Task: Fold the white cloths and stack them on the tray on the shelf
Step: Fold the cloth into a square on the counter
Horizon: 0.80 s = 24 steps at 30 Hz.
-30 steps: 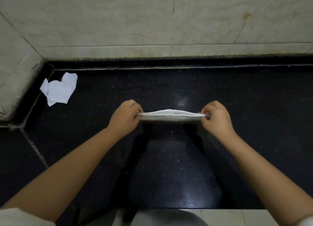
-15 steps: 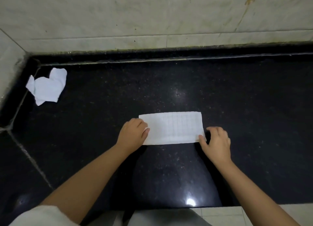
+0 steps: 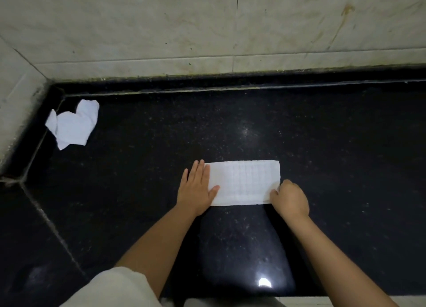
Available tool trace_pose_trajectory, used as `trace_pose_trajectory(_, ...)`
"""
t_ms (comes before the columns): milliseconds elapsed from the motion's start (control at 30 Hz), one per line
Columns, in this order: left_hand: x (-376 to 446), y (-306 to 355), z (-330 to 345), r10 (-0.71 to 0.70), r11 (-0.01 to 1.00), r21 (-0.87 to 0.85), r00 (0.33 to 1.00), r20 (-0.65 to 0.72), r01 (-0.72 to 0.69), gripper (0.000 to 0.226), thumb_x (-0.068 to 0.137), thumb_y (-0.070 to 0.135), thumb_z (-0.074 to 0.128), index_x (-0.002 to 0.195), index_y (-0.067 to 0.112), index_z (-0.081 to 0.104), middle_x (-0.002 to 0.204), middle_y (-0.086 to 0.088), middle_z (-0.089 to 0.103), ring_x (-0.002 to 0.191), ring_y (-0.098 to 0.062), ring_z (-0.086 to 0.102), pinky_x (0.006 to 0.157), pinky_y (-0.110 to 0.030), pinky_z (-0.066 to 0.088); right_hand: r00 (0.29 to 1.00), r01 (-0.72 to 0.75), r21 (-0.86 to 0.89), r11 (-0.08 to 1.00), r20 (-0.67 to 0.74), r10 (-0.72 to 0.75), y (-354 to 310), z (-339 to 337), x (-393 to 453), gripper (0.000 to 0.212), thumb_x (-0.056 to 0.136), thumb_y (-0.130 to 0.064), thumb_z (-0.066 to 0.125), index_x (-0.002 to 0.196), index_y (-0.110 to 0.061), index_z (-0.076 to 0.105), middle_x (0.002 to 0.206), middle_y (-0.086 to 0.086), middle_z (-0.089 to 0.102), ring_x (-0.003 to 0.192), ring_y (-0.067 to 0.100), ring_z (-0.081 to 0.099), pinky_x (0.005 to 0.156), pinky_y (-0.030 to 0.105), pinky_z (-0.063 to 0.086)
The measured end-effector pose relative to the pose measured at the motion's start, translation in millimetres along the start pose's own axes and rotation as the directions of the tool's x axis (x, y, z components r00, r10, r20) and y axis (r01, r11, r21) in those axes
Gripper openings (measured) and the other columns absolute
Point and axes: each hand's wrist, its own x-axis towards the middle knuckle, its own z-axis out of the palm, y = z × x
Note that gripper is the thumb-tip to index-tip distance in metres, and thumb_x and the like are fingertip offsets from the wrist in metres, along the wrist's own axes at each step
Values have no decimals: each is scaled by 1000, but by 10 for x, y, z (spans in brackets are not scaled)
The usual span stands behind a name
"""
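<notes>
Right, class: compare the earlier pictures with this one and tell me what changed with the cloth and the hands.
The folded cloth, stretched in the air between both hands a second ago, now lies flat on the black counter. The left hand has let go and presses flat on its left end; the right hand keeps its grip on the right end. The crumpled cloth in the corner stayed put.

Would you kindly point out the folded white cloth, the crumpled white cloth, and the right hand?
folded white cloth (image 3: 244, 182), head view, middle of its top face
crumpled white cloth (image 3: 73, 127), head view, centre of the bunch
right hand (image 3: 291, 199), head view, back of the hand
</notes>
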Motion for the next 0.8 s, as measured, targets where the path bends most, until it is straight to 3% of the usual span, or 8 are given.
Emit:
trace_pose_trajectory(67, 0, 10, -6, -4, 1000, 6, 1000, 6, 3, 67, 98, 47, 16, 147, 12, -14, 157, -6, -18, 145, -19, -17, 118, -37, -10, 1000, 13, 137, 990, -7, -12, -60, -47, 15, 7, 85, -9, 48, 80, -4, 47, 83, 15, 58, 69, 25, 50, 47, 27, 32)
trace_pose_trajectory(167, 4, 3, -18, 10, 1000, -22, 1000, -3, -10, 66, 99, 45, 16, 147, 11, -13, 157, -6, -18, 145, -19, -17, 118, -36, -9, 994, 100, 363, 926, -77, -77, -266, -137, -18, 9, 81, -6, 51, 73, -6, 45, 68, 2, 49, 67, 21, 48, 50, 28, 34)
trace_pose_trajectory(267, -17, -79, -35, 32, 996, -83, 998, -48, -36, 60, 100, 39, 18, 148, 11, -6, 158, -5, -10, 146, -18, -12, 119, -36, -7, 970, 239, 469, 850, -148, -191, -601, -174, -155, 13, 82, -7, 55, 73, -9, 46, 70, 2, 52, 69, 18, 48, 57, 25, 33)
trace_pose_trajectory(367, -112, -265, -30, -58, 982, -185, 982, -178, 25, 56, 101, 31, 23, 149, 8, 6, 159, -6, 2, 147, -19, -4, 119, -36, -1, 922, 384, 464, 798, -155, -354, -912, -33, -339, 3, 84, -8, 57, 85, -6, 58, 84, 9, 62, 77, 17, 53, 67, 22, 38)
trace_pose_trajectory(400, -160, -343, -19, -109, 971, -232, 973, -203, 60, 54, 101, 29, 26, 148, 7, 10, 159, -7, 5, 147, -20, -1, 119, -37, 1, 905, 417, 453, 788, -134, -403, -981, 73, -385, 9, 86, -8, 56, 91, -3, 60, 90, 10, 64, 80, 17, 55, 71, 22, 40)
trace_pose_trajectory(500, -317, -581, 34, -210, 944, -297, 954, -215, 141, 52, 101, 24, 27, 147, 5, 14, 158, -9, 10, 147, -21, 2, 120, -37, 4, 820, 535, 346, 771, 6, -572, -1089, 461, -502, 15, 89, -3, 47, 94, 5, 59, 93, 18, 64, 86, 27, 58, 78, 29, 43)
trace_pose_trajectory(633, -463, -792, 126, -247, 929, -330, 946, -210, 169, 51, 101, 23, 29, 146, 4, 17, 157, -10, 13, 147, -22, 4, 119, -37, 4, 779, 591, 257, 764, 62, -624, -1082, 834, -522, 11, 77, 6, 49, 79, 5, 60, 75, 21, 63, 73, 37, 60, 64, 29, 41)
trace_pose_trajectory(800, -500, -823, 203, -167, 926, -374, 948, -273, 55, 49, 100, 20, 32, 145, 3, 22, 156, -10, 17, 147, -21, 6, 119, -33, 3, 723, 627, 221, 747, 189, -664, -1067, 716, -453, 33, 88, -9, 49, 120, 0, 51, 114, 16, 58, 110, 30, 51, 89, 27, 39)
